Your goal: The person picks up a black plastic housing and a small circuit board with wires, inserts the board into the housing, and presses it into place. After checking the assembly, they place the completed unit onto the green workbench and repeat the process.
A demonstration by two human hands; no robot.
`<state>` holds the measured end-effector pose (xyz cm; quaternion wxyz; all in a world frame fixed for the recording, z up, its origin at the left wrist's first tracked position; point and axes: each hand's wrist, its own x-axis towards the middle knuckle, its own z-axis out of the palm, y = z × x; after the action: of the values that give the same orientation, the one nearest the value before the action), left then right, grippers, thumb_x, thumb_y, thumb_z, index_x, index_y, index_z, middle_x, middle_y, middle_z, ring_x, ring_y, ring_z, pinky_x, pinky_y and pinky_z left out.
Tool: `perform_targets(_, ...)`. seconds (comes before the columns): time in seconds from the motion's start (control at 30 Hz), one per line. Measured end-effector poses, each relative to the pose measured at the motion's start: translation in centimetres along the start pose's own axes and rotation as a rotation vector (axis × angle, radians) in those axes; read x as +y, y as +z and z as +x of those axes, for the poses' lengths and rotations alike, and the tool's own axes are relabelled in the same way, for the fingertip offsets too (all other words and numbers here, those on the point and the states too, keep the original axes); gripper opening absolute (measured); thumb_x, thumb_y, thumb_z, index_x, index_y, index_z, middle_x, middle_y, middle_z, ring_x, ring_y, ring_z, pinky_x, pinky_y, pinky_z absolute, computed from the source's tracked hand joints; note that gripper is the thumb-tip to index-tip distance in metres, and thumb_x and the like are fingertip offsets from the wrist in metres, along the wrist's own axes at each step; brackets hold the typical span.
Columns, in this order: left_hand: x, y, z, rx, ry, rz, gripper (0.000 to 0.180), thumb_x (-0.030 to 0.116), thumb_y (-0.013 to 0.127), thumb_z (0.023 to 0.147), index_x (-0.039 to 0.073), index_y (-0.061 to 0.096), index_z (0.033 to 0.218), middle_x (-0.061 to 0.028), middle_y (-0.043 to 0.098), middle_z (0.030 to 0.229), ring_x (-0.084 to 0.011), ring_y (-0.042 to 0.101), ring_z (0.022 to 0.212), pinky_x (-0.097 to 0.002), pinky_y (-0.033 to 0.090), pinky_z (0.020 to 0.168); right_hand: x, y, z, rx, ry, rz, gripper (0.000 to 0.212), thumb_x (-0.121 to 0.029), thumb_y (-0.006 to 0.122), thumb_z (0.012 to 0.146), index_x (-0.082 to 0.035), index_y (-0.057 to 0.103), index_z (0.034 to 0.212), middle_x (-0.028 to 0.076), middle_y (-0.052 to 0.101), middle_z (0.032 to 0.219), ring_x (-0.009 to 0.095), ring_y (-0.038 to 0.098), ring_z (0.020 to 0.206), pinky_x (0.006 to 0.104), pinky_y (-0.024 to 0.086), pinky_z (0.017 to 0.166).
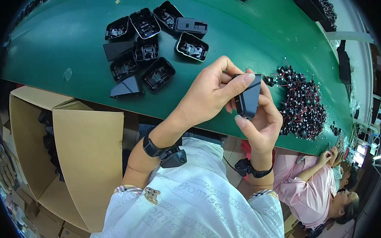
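Observation:
Above the table's near edge, both my hands hold one black plastic housing [248, 98], its smooth side facing me. My left hand [213, 88] has its thumb along the top of the housing, with its other fingers behind. My right hand [263, 118] wraps the housing's right and lower side, the thumb near its lower end. Further left on the green table [229, 39] lie several similar open black housings [158, 73], some showing small parts inside. Just right of my hands spreads a heap of small black parts with red wires [303, 103].
An open cardboard box [87, 156] with black items inside stands at the left below the table edge. A person in pink [307, 185] sits at the right by the table. A black bin of small parts [316, 11] is at the far right.

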<state>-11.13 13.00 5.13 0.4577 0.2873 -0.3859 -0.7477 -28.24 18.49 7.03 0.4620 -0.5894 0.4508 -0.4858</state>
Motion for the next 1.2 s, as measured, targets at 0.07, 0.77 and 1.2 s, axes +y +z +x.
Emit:
perform_targets(0.07,-0.2,-0.2,0.0,-0.003,-0.019,-0.028,0.039,0.036,0.068,0.101,-0.001,0.055,0.103,-0.0089,0.068,0.08,-0.0092,0.064,0.061,-0.0228,0.05,0.049,-0.2,-0.1,0.1,-0.012,0.003,-0.011,0.042,-0.004,0.082,0.073,0.003,0.07,0.112,0.029,0.043,0.154,0.039,0.044,0.144,0.0508,0.033,0.118)
perform_targets(0.77,-0.3,-1.9,1.5,0.395,0.646,0.871,0.009,0.004,0.068,0.087,0.002,0.061,0.093,-0.0105,0.068,0.085,-0.0274,0.068,0.081,-0.0363,0.054,0.07,0.5,-9.3,20.3,-0.106,-0.311,-1.061,0.034,-0.022,0.083,0.078,-0.003,0.074,0.104,0.017,0.061,0.139,0.033,0.063,0.122,0.0408,0.048,0.105)
perform_targets(1.2,-0.9,-2.4,2.2,0.413,0.812,1.213,0.009,0.0,0.068,0.084,0.002,0.065,0.093,-0.0144,0.067,0.097,-0.0353,0.064,0.096,-0.0438,0.05,0.09,10.8,-12.4,30.3,-0.045,-0.373,-1.372,0.023,-0.023,0.074,0.067,-0.014,0.078,0.088,0.012,0.067,0.125,0.038,0.058,0.12,0.0484,0.051,0.098)
